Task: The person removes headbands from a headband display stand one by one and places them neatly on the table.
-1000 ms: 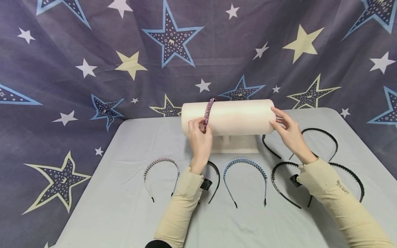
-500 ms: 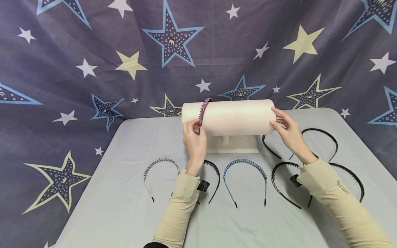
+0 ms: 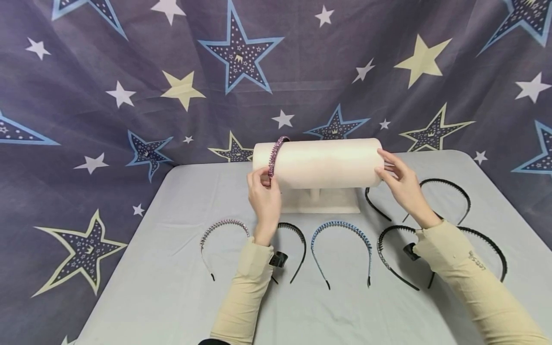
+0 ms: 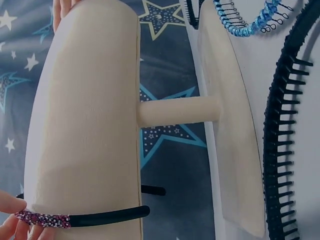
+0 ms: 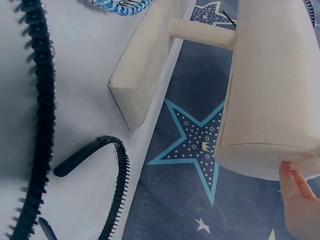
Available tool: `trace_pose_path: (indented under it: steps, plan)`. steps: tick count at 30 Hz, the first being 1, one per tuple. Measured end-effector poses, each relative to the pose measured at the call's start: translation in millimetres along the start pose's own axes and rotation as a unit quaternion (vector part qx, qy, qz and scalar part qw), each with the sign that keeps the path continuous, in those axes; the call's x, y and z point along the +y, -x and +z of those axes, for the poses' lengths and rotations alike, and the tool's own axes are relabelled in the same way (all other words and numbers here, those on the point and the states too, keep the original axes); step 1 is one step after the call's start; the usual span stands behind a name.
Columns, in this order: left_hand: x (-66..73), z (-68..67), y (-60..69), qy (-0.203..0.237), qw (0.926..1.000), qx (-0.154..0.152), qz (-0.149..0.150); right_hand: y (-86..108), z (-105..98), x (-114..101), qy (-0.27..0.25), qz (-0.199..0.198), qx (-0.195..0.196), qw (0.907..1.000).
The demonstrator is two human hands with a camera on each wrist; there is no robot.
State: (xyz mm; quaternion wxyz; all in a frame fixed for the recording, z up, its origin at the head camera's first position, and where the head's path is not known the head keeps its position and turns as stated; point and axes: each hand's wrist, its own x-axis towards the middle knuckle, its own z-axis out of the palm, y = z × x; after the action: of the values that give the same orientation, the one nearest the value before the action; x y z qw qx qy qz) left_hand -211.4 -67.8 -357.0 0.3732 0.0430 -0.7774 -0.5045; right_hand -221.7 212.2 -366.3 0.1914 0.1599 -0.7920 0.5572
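Observation:
A cream padded roll (image 3: pixel 327 163) lies sideways on a stand with a flat base (image 3: pixel 332 205). Over its left part sits a purple glittery headband (image 3: pixel 275 155). My left hand (image 3: pixel 265 201) pinches the headband at its front side; the left wrist view shows the glittery stretch (image 4: pixel 45 219) at the fingers and the smooth dark end (image 4: pixel 110 215) past them. At the roll's other end, my right hand (image 3: pixel 403 187) touches the round end face with extended fingers, and in the right wrist view the fingertips (image 5: pixel 286 170) rest against that face.
In front of the stand lie a silvery pink headband (image 3: pixel 225 222), a black headband (image 3: pixel 299 235) and a blue headband (image 3: pixel 340 224). Several black headbands (image 3: pixel 463 191) lie at the right, partly under my right arm. A star-patterned cloth (image 3: pixel 241 115) hangs behind the table.
My left hand has slid the purple headband leftward along the roll, towards its left end. My right hand has stayed at the right end, and the roll has hardly moved.

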Motion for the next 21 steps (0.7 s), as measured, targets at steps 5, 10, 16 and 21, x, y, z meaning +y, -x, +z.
trace_pose_path:
  steps: [5, 10, 16, 21]
  plan:
    - [-1.2, -3.9, -2.4, -0.002, 1.0000, 0.007, 0.002, -0.2, -1.0, 2.9, 0.003, -0.002, 0.000, 1.0000]
    - [-5.2, -7.4, -4.3, -0.007, 0.9999, 0.015, 0.004, 0.3, -1.8, 2.7, 0.005, 0.001, -0.002, 1.0000]
    - [-9.1, -10.9, -6.7, -0.015, 0.9995, 0.027, 0.009, 0.6, -1.0, -0.4, 0.006, -0.001, -0.002, 1.0000]
    - [-10.6, -14.7, -8.4, -0.016, 0.9994, 0.029, 0.007, 0.4, -0.2, -0.6, 0.003, -0.007, -0.001, 1.0000]
